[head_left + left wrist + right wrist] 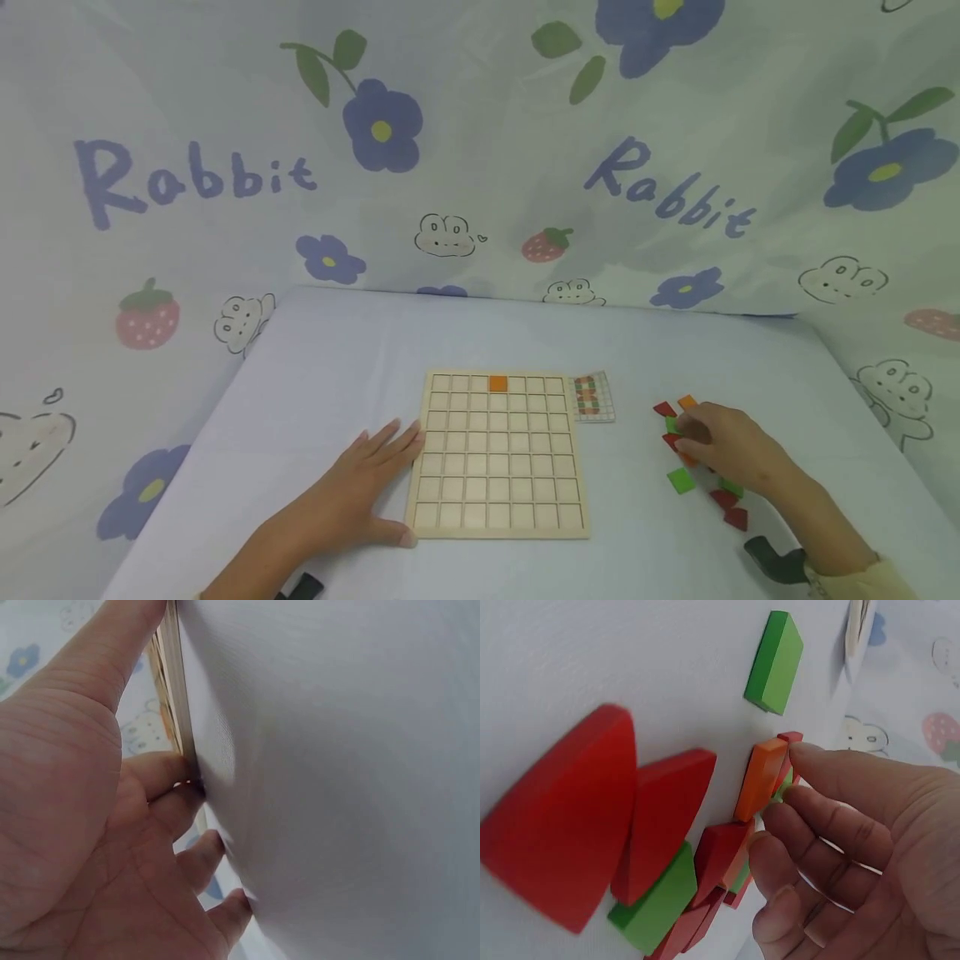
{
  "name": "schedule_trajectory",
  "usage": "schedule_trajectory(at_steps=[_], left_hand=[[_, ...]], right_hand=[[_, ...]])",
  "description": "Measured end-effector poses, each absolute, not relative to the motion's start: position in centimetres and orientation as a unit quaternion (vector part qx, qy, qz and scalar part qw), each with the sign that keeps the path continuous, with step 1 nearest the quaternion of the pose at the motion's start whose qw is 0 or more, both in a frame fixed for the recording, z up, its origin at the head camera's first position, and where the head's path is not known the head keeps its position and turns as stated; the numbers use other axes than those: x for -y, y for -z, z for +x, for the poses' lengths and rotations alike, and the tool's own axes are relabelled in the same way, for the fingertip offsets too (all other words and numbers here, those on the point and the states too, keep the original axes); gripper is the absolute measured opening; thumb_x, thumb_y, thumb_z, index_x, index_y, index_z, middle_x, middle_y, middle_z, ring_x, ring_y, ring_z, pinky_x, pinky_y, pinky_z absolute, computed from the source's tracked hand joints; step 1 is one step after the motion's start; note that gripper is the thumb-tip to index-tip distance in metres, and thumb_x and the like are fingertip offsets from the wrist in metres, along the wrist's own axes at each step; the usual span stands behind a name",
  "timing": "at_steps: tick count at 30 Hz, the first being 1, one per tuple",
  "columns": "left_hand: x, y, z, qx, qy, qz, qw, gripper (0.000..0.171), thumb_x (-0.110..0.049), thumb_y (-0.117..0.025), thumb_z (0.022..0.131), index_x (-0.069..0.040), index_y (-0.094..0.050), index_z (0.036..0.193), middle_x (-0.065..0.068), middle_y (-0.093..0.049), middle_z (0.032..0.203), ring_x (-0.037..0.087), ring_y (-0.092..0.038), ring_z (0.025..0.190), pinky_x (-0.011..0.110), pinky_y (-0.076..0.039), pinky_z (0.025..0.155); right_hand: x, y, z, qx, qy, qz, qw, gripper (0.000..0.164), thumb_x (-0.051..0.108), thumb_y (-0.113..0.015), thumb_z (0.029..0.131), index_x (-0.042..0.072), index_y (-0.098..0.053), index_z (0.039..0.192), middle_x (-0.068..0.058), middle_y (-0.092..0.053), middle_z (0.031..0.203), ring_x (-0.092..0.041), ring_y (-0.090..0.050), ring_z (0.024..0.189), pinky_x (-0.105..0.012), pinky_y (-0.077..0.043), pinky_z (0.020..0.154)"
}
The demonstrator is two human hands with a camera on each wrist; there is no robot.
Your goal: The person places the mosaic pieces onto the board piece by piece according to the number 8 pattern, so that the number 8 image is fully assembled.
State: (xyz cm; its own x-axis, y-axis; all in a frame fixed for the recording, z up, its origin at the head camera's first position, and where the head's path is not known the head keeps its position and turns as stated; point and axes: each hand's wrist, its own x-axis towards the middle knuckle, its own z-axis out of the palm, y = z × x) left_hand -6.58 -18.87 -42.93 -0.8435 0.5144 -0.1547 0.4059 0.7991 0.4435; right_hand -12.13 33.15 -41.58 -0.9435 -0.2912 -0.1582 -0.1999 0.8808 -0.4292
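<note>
A wooden grid board [498, 454] lies flat on the table, with one orange square tile [498, 383] in its top row. My left hand [360, 492] rests along the board's left edge, fingers and thumb spread; in the left wrist view the fingertips [169, 774] meet the wooden side. On the right, my right hand [731, 446] reaches over a loose pile of pieces. Thumb and index finger stand slightly apart, right at a red piece [670, 442] and a green one. Beside them in the right wrist view lies an orange piece [762, 778].
A small pattern card [594, 398] lies against the board's upper right edge. Nearer pieces include a green square [682, 481] and red rounded pieces [737, 519]. Dark straps [776, 560] show near both wrists. Printed cloth [480, 150] hangs behind the table.
</note>
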Motion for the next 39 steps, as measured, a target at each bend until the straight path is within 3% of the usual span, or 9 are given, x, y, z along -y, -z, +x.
schedule_trajectory(at_steps=[20, 29, 35, 39], left_hand=[[18.7, 43.2, -6.6, -0.942, -0.191, 0.232, 0.147, 0.12, -0.066, -0.084, 0.072, -0.015, -0.031, 0.166, -0.004, -0.02, 0.173, 0.03, -0.011, 0.16, 0.059, -0.011, 0.128], [18.7, 43.1, -6.7, -0.941, -0.196, 0.234, 0.146, 0.12, -0.066, -0.085, 0.072, -0.014, -0.032, 0.166, -0.001, -0.022, 0.173, 0.032, -0.012, 0.16, 0.061, -0.011, 0.127], [18.6, 43.0, -6.8, -0.942, -0.194, 0.229, 0.152, 0.121, -0.065, -0.085, 0.071, -0.014, -0.031, 0.166, -0.003, -0.021, 0.173, 0.03, -0.011, 0.16, 0.059, -0.01, 0.128], [18.6, 43.1, -6.7, -0.943, -0.191, 0.228, 0.151, 0.121, -0.064, -0.086, 0.07, -0.014, -0.031, 0.166, -0.003, -0.021, 0.173, 0.029, -0.011, 0.16, 0.058, -0.01, 0.128]], right_hand=[[-32.7, 42.1, -12.3, -0.963, 0.214, -0.085, 0.137, 0.02, 0.021, -0.082, 0.091, 0.007, -0.07, 0.1, 0.003, -0.062, 0.087, -0.017, -0.055, 0.082, -0.028, -0.053, 0.067], [-33.0, 42.1, -12.3, -0.962, 0.22, -0.092, 0.129, 0.013, 0.017, -0.079, 0.094, 0.009, -0.07, 0.1, 0.004, -0.063, 0.089, -0.019, -0.057, 0.087, -0.033, -0.058, 0.074], [-32.8, 41.4, -12.5, -0.956, 0.244, -0.109, 0.12, 0.012, 0.018, -0.076, 0.096, 0.009, -0.069, 0.097, 0.004, -0.06, 0.084, -0.018, -0.054, 0.08, -0.025, -0.052, 0.062], [-31.7, 40.6, -12.9, -0.952, 0.263, -0.121, 0.102, 0.01, 0.019, -0.075, 0.097, 0.011, -0.068, 0.096, 0.004, -0.06, 0.084, -0.017, -0.055, 0.08, -0.024, -0.051, 0.062]])
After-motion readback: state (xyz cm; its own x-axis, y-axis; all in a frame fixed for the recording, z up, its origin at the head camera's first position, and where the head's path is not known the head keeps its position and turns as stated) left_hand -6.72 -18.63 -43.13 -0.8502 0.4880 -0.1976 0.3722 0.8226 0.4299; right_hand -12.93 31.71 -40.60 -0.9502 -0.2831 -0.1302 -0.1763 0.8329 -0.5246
